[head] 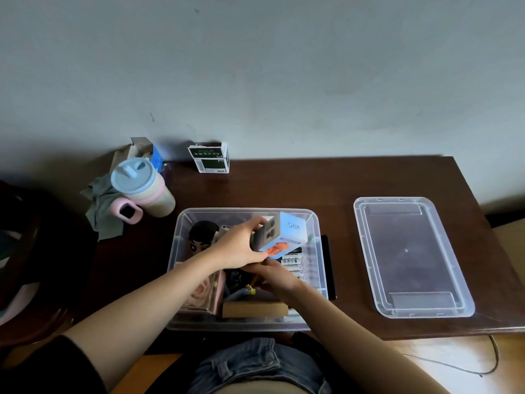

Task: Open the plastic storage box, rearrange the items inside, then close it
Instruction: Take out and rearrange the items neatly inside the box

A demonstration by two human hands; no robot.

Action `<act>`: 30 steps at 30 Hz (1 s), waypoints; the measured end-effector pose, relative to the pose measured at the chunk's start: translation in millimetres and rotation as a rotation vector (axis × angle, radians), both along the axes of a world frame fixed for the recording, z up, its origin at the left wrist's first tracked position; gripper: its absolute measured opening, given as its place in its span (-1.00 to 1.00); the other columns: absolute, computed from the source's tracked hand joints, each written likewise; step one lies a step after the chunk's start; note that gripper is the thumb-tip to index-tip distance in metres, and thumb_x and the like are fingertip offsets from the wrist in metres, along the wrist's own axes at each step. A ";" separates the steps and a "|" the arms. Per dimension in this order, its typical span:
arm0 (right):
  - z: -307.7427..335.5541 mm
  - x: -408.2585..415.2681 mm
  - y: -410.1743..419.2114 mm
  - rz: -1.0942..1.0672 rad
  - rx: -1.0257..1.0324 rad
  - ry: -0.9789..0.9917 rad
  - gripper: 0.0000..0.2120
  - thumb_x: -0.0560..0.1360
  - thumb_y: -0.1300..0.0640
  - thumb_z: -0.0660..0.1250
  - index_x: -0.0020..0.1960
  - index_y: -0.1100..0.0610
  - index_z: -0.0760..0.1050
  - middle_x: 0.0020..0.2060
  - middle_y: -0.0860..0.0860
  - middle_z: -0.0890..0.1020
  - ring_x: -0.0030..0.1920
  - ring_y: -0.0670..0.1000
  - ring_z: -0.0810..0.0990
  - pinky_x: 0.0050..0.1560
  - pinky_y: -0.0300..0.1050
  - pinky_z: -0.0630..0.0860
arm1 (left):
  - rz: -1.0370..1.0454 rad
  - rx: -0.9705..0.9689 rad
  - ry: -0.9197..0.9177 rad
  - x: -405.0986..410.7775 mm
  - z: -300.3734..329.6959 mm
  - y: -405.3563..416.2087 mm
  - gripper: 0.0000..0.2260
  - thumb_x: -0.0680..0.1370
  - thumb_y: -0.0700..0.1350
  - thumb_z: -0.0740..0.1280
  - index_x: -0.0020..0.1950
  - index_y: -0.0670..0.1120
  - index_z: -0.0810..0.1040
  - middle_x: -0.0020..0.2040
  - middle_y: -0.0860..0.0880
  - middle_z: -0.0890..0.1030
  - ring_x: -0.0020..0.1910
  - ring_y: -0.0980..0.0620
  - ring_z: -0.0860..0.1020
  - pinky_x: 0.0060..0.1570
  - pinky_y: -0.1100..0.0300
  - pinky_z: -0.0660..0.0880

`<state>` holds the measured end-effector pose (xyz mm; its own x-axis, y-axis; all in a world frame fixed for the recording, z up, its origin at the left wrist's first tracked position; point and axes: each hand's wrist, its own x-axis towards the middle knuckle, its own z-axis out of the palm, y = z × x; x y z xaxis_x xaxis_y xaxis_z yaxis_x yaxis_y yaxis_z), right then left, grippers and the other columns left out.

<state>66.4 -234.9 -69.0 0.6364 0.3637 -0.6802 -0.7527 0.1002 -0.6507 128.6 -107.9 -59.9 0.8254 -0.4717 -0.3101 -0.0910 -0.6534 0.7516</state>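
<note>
Fingers of the left hand curl around a pale blue carton, with the thumb at its orange lower corner, and they hold it tilted above the middle of the plastic storage box. The right hand is lower, inside the box; its fingers seem bent around something small and dark, but I cannot tell what they pinch, because the left hand covers them partly.

The box stands open on the brown table, just in front of the person, and its clear lid lies flat well apart on the right side. So the opening is done and the rearranging step is in hand, I think. The next move probably needs a free place for the carton, so the right hand must shift the small things first, and the carton must lie low enough for the lid to close.

Inside the box I can recognise a pack of batteries, a brown flat box and a cartoon face. The other items are dark and blurred. The print on the carton is not readable.
</note>
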 end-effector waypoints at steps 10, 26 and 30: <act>-6.6 1.9 0.3 -0.012 -0.134 0.015 -0.91 0.56 0.18 0.24 -0.08 0.02 0.43 -0.22 -0.01 0.55 -0.21 -0.09 0.50 -0.25 -0.27 0.47 | -0.126 0.542 -0.363 3.7 -2.9 -34.0 -0.49 0.43 0.15 0.40 0.30 -0.03 0.45 0.26 0.01 0.47 0.21 -0.04 0.39 0.12 0.07 0.39; -4.5 -1.5 0.3 -0.025 -0.217 -0.130 -0.75 0.58 0.34 0.15 -0.21 0.09 0.39 -0.37 -0.02 0.46 -0.52 -0.25 0.48 -0.50 -0.43 0.34 | -0.133 0.661 -0.464 3.1 12.0 -64.0 -0.42 0.37 0.32 0.36 0.16 -0.08 0.44 0.08 -0.03 0.48 0.08 -0.06 0.49 -0.19 0.11 0.34; -1.4 -1.7 -0.6 -0.015 -0.158 -0.172 -0.76 0.58 0.41 0.11 -0.17 0.16 0.39 -0.33 -0.02 0.45 -0.49 -0.32 0.50 -0.46 -0.50 0.36 | -0.276 0.516 -0.529 0.2 7.1 -62.7 -0.54 0.45 0.12 0.39 0.24 -0.02 0.32 0.11 -0.03 0.50 0.09 -0.08 0.51 -0.21 0.10 0.32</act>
